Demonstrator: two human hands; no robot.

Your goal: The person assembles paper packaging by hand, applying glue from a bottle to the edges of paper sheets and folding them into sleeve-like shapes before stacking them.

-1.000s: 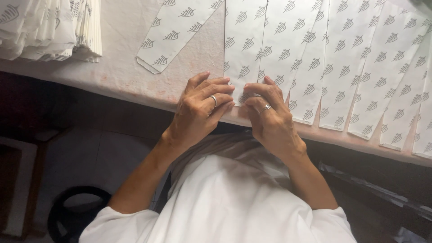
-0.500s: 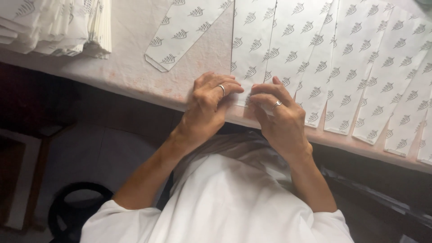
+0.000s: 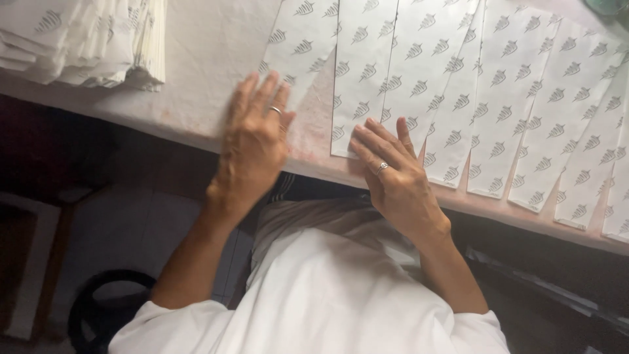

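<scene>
Left hand (image 3: 255,131) spread flat, apparently on a lone printed paper strip (image 3: 298,46); right hand (image 3: 393,170) flat, pinning the overlapped strips (image 3: 498,92). Best press evenly, edges aligned.

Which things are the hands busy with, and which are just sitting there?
Busy with:
- left hand, flat on the lone printed paper strip
- right hand, pressing the end of the nearest strip in the overlapping row of printed strips

Just sitting there:
- stack of folded printed paper at the far left of the table
- dark round thing on the floor
</scene>
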